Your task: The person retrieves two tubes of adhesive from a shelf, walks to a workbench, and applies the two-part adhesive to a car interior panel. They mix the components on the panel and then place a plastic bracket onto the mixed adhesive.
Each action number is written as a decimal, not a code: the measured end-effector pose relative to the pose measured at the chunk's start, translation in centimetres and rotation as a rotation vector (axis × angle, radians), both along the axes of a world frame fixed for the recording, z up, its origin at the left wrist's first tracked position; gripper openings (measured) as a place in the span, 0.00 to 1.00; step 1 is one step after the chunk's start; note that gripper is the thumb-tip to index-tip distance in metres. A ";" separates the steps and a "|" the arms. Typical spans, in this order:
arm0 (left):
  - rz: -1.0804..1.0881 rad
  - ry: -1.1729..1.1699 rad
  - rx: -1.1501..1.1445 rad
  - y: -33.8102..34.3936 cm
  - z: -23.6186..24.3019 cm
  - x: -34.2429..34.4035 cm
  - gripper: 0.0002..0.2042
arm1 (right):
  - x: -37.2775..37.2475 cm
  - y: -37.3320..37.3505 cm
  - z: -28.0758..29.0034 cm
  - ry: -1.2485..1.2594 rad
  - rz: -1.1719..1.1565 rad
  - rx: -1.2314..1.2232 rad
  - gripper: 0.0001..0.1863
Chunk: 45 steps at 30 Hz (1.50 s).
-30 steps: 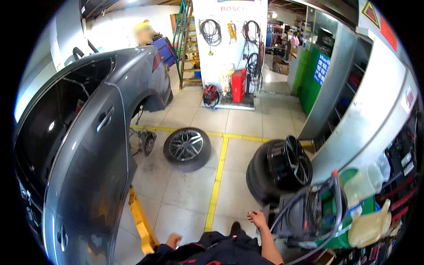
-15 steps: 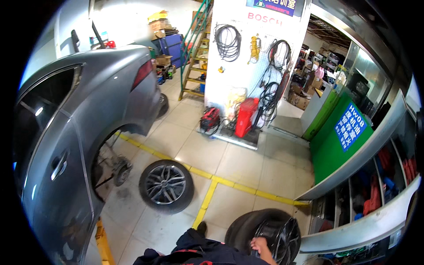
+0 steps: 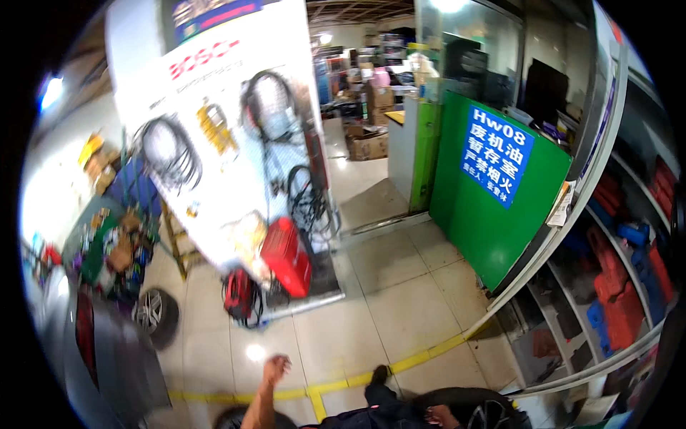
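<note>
My left hand (image 3: 276, 370) is raised over the tiled floor near the yellow line, its fingers loosely apart and nothing in it. Below its forearm, at the lower edge, shows part of a dark wheel (image 3: 230, 417) lying on the floor. My right hand (image 3: 441, 416) is low, beside a black-tyred wheel (image 3: 468, 397) with a spoked rim. Its fingers are blurred and partly lost against the dark tyre, so a grip on the wheel cannot be made out.
A grey car (image 3: 118, 357) stands at left, near a wheel (image 3: 158, 314) on the floor. Ahead are a red upright case (image 3: 287, 259), a red-black machine (image 3: 241, 297) and a white panel with coiled cables. At right, a green panel (image 3: 457, 225) and shelves with red cases (image 3: 616, 300).
The view has swung to the right, so the car and the loose wheel have shifted left and down. My left hand has come into view, raised. My right hand stays beside the wheel.
</note>
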<state>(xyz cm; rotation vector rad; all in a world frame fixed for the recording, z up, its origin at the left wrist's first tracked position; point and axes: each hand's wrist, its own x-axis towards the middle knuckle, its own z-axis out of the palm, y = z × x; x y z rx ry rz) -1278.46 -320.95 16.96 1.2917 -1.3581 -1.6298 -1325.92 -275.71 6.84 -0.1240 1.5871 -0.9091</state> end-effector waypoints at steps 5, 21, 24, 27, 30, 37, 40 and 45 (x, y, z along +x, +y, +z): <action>-0.351 -0.587 0.369 -4.0 -1.9 -5.8 0.03 | -7.9 -25.5 2.3 0.353 0.151 -0.019 0.16; -0.845 -0.846 -0.045 -49.3 -14.7 -35.2 0.16 | -32.5 -58.3 5.3 0.172 -0.073 0.318 0.14; -0.376 -0.963 -0.345 -71.5 -8.4 -41.9 0.18 | -34.5 -71.2 7.7 0.132 0.021 0.230 0.13; -0.386 -0.541 -0.215 -84.5 5.8 -62.7 0.17 | -38.1 -74.7 8.6 0.163 -0.139 0.311 0.13; -0.283 -0.272 -0.208 -91.8 10.0 -71.1 0.14 | -42.7 -83.3 7.5 0.246 -0.091 0.303 0.14; -0.710 -0.789 -0.211 -102.0 1.7 -71.9 0.16 | -62.3 -107.4 0.9 0.766 0.890 0.118 0.16; -0.378 -0.795 0.680 -103.0 4.2 -64.1 0.12 | -63.8 -123.5 8.6 1.175 0.837 -0.144 0.14; 0.136 -0.558 0.823 -104.7 7.8 -59.7 0.08 | -68.3 -142.9 21.4 0.354 0.021 -0.201 0.20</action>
